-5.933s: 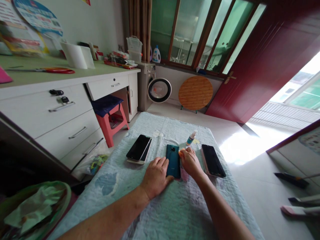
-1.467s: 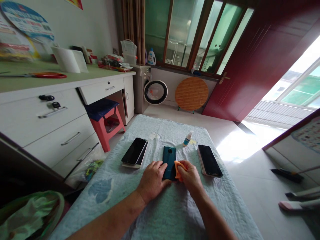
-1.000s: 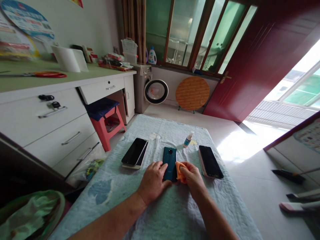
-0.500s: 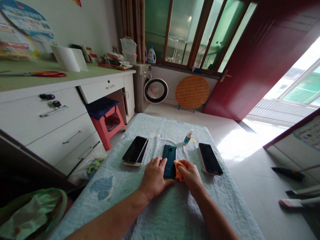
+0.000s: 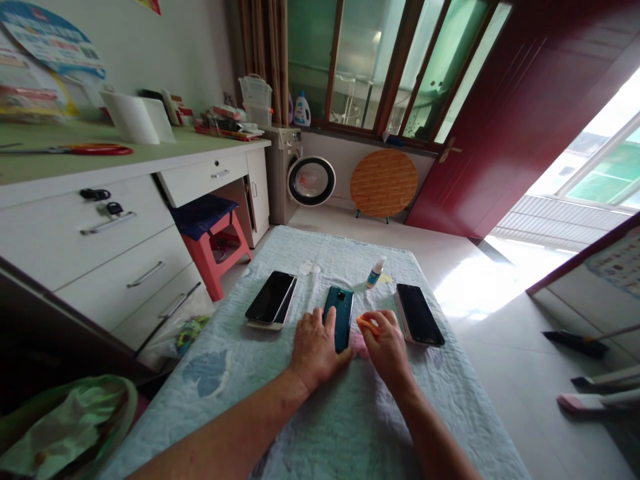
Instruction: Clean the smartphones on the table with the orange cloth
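A teal phone [image 5: 342, 312] sits back-up in the middle of the pale blue cloth-covered table [image 5: 320, 427], tipped a little onto one long edge. My left hand [image 5: 316, 345] grips it, fingers on its left edge and thumb at its near end. My right hand [image 5: 388, 348] is closed on a small orange cloth [image 5: 367, 323] and rests just right of the phone, apart from it. A stack of two phones with a black screen on top [image 5: 271, 305] lies to the left. Another black-screened phone [image 5: 419, 323] lies to the right. A small spray bottle [image 5: 375, 272] stands behind them.
A white desk with drawers [image 5: 115, 220] runs along the left, with a red stool [image 5: 215, 247] under it. A green bag [image 5: 60, 427] sits at the lower left. A washing machine [image 5: 305, 177] and a round wooden tabletop [image 5: 384, 183] stand at the far wall. Brooms [image 5: 580, 340] lie on the floor at right.
My left hand has tilted the teal phone up onto its edge. My right hand with the orange cloth has come off the phone and shifted slightly right.
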A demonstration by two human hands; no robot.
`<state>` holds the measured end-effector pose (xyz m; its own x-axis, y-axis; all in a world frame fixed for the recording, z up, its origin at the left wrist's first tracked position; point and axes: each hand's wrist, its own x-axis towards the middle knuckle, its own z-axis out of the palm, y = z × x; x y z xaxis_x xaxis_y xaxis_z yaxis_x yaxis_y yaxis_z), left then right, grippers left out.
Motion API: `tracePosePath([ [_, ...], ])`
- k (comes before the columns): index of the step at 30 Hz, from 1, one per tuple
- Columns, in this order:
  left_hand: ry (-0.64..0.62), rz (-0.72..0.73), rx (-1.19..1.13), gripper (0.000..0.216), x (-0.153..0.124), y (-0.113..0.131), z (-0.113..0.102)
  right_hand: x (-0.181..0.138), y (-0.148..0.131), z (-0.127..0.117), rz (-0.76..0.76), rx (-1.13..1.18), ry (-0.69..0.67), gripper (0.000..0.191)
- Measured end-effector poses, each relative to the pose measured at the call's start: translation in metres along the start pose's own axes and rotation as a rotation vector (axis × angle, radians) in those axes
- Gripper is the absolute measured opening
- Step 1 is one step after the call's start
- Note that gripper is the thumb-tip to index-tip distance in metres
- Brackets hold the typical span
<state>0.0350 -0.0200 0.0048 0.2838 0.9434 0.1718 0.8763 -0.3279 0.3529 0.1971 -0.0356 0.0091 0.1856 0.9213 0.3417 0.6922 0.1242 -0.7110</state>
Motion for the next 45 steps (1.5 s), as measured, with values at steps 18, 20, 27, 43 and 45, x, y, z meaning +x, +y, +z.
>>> tracePosePath([
  [18, -0.065, -0.061, 0.014, 0.082, 0.008, -0.011, -0.021, -0.003, 0.006, -0.004, -0.076, -0.429, -0.136, 0.009],
  [20, -0.04, -0.069, -0.027, 0.077, 0.009, -0.012, -0.028, -0.004, 0.003, -0.005, -0.063, -0.48, -0.109, 0.007],
  [27, -0.043, -0.071, -0.093, 0.062, 0.011, -0.017, -0.036, -0.004, 0.001, -0.007, -0.063, -0.471, -0.077, 0.019],
  [43, -0.23, -0.264, -1.524, 0.056, -0.002, -0.004, -0.018, -0.014, -0.027, -0.005, -0.157, -0.117, 0.063, 0.032],
  [45, -0.226, -0.111, -1.507, 0.055, -0.007, 0.001, -0.019, -0.016, -0.03, -0.002, -0.034, -0.024, 0.011, 0.05],
])
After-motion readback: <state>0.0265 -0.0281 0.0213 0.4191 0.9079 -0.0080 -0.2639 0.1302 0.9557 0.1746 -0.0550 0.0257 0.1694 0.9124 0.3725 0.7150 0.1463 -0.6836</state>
